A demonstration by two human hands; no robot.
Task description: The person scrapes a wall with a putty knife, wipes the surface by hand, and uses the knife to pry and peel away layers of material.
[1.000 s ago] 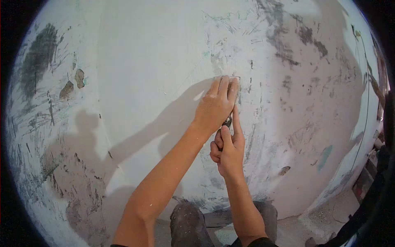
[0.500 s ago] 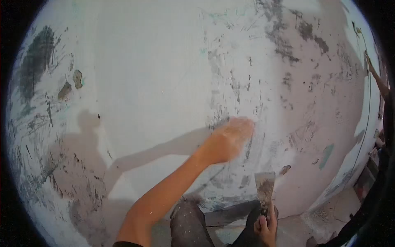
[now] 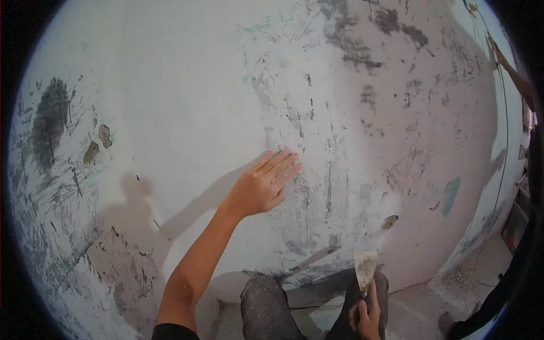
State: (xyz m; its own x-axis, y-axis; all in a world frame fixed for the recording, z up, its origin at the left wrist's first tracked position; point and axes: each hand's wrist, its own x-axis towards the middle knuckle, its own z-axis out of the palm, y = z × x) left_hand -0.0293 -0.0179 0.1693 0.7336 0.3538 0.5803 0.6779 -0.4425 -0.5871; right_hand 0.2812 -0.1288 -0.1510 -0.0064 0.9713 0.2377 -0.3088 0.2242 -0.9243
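Observation:
My left hand [image 3: 262, 182] lies flat against the wall [image 3: 181, 113], fingers stretched toward the scuffed, scraped strip right of the smooth white area. Nothing is held in it. Low in front of my right knee, my right hand [image 3: 367, 315] is wrapped round the handle of a putty knife [image 3: 365, 271]. The broad blade points up, smeared with dried grey-brown material, and its handle is mostly hidden by the fingers. Dark scratches and bare grey patches mark the wall around both hands.
Two chipped holes [image 3: 105, 136] show at the left of the wall, and a smaller chip [image 3: 390, 221] lies at lower right. My knees [image 3: 269, 306] are close to the wall's foot. At the far right another person's arm [image 3: 513, 73] reaches to the wall beside a hanging cable.
My left hand has moved left across the wall, its fingers now spread out and sharp instead of blurred. The putty knife stays in my right hand, slightly lower. The view has shifted.

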